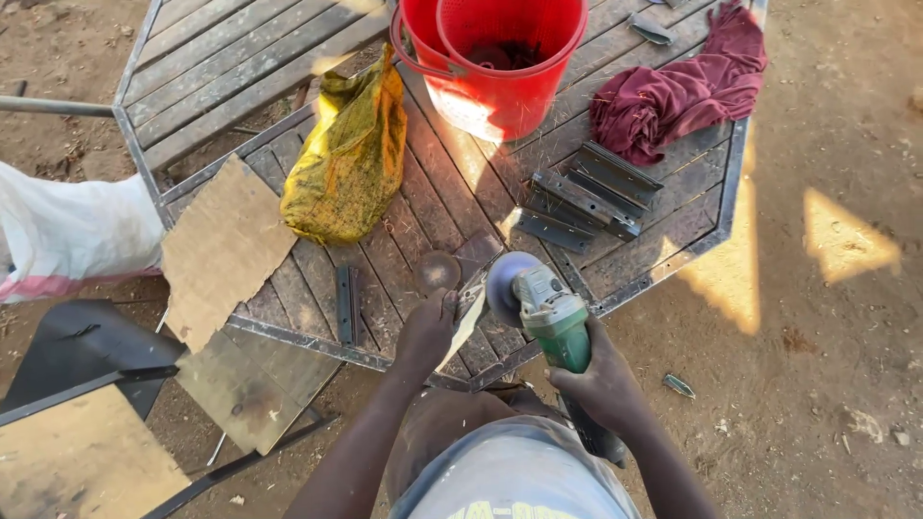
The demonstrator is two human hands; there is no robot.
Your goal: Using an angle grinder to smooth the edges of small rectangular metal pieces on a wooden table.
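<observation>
Grinder: we see a green angle grinder [550,315] with its disc tipped toward a small metal piece [468,309] at the near edge of a slatted metal frame [288,67] lying on the dirt.
Right hand: our right hand [601,383] is wrapped tight around the grinder's body, near its rear.
Left hand: our left hand [428,327] is curled down on the metal piece, pinning it to the frame; its fingertips are hidden, so the grip looks closed rather than certain.
Beside the work: we note a rusty round disc [436,272] just beyond the left hand.
Further back: we find a stack of dark metal strips [586,200], a maroon cloth [678,88], a red bucket [495,60] and a yellow bag [351,159].
Left side: a sheet of cardboard [221,245] overlaps the frame's edge.
</observation>
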